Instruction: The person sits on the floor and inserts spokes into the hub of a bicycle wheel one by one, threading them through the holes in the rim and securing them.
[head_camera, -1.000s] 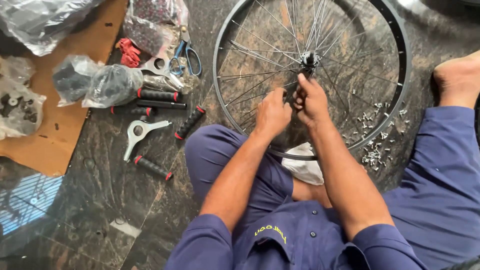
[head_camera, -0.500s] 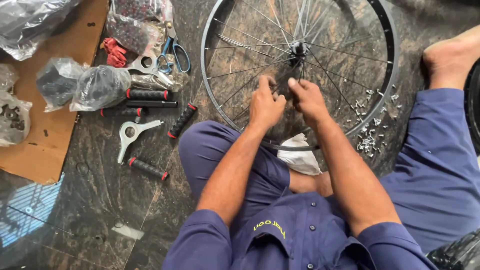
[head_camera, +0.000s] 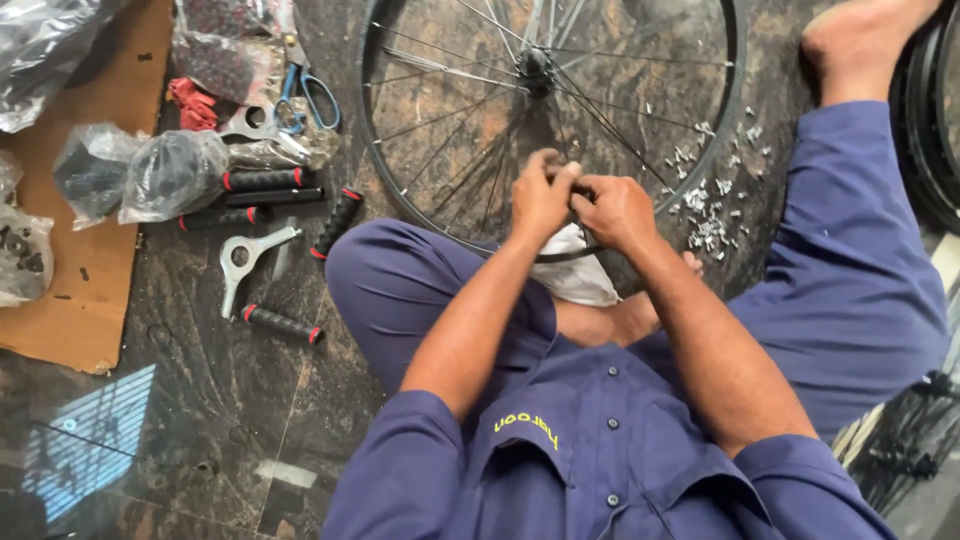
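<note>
Nearby, clear bags (head_camera: 175, 172) hold dark parts; hands (head_camera: 580, 205) grip spokes (head_camera: 500, 165).

Cardboard sheet (head_camera: 75, 290) lying flat on dark stone floor at far left. Clear plastic bags (head_camera: 150, 175) of dark parts sitting on sheet's right edge. Black handlebar grips with red ends (head_camera: 262, 180) lying just right of sheet, one more (head_camera: 282, 324) resting nearer its lower corner. Silver flat wrench (head_camera: 243, 258) lying between those grips. Blue-handled scissors (head_camera: 310, 95) and red rag (head_camera: 195, 105) lying beyond sheet's upper right.
</note>
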